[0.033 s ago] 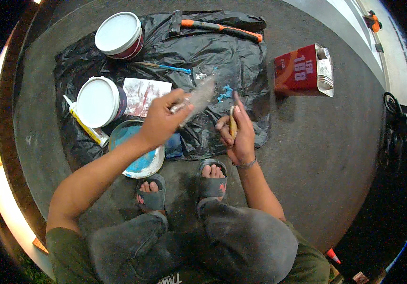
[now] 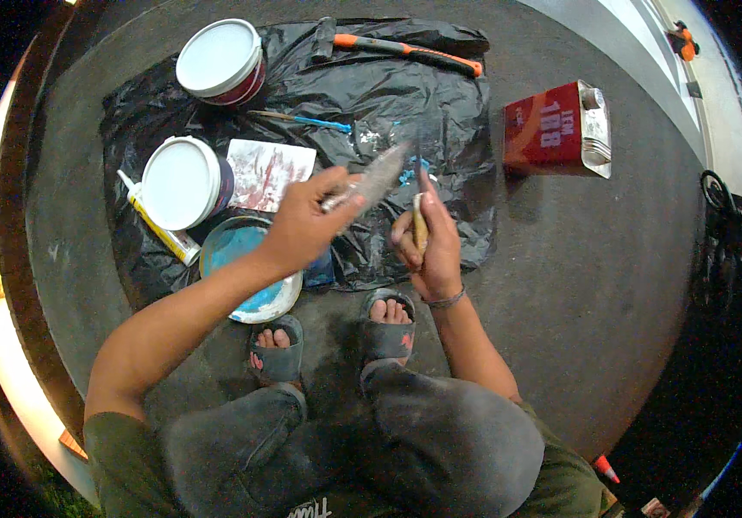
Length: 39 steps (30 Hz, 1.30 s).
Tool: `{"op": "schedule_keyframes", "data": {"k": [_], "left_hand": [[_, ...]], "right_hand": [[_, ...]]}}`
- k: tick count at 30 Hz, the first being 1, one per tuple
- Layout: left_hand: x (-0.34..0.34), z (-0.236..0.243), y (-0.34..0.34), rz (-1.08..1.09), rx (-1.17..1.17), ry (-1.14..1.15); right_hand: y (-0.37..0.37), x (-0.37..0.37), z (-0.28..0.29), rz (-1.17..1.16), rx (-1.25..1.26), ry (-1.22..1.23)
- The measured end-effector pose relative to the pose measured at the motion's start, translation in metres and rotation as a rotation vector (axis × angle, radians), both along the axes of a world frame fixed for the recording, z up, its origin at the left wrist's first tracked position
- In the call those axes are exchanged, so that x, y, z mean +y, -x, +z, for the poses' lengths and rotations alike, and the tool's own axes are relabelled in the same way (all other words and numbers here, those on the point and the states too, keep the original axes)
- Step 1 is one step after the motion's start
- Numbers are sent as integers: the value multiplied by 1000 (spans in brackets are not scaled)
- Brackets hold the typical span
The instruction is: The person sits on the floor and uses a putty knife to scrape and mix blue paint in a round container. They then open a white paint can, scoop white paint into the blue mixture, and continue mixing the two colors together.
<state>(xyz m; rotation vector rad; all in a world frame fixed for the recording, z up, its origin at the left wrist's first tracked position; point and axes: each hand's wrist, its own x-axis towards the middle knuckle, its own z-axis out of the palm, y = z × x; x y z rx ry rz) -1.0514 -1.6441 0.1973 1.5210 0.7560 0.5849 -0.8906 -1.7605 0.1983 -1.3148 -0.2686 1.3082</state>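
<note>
My left hand (image 2: 306, 220) is closed round a flat, whitish-grey scraper-like piece (image 2: 379, 177), blurred by motion, which slants up to the right. Closed on the yellowish handle of a putty knife (image 2: 420, 223), my right hand (image 2: 436, 246) has a finger stretched along its thin dark blade, which points away from me. The two tools' far ends come close together; whether they touch I cannot tell. Beneath them, blue smears (image 2: 407, 178) mark a black plastic sheet (image 2: 371, 259). Near my left forearm sits a round tub (image 2: 237, 250) coated with blue and white paste.
Two white-lidded pails (image 2: 218, 56) (image 2: 179, 183) stand on the left, beside a yellow-white cartridge tube (image 2: 164, 230) and a stained white tile (image 2: 271, 175). A thin blue-tipped brush (image 2: 302, 120) and an orange-black hammer (image 2: 405, 53) lie farther off. A red can (image 2: 545, 129) stands at right.
The scraper-like piece in my left hand has shifted slightly up and right. My right hand and the putty knife have moved a little to the left, bringing the tools closer.
</note>
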Motion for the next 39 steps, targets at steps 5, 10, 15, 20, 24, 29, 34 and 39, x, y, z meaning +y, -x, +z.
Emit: {"op": "schedule_keyframes", "data": {"k": [5, 10, 15, 20, 24, 29, 34, 39], "left_hand": [[6, 3, -3, 97, 124, -121], [75, -56, 29, 344, 287, -103], [102, -87, 52, 334, 402, 9], [116, -104, 52, 197, 582, 1], [110, -102, 51, 301, 550, -304], [105, -53, 48, 126, 365, -588], [107, -8, 78, 29, 268, -420], [115, 7, 132, 55, 400, -500]], "right_hand": [[34, -19, -6, 282, -191, 7], [35, -50, -24, 299, -221, 125], [6, -51, -38, 211, -655, 140], [-4, -53, -53, 172, -742, 131], [-6, -61, -59, 289, -889, 205], [-21, -99, -78, 474, -999, 267], [-16, -113, -88, 452, -1311, 103], [-14, -134, -80, 375, -1397, 156]]}}
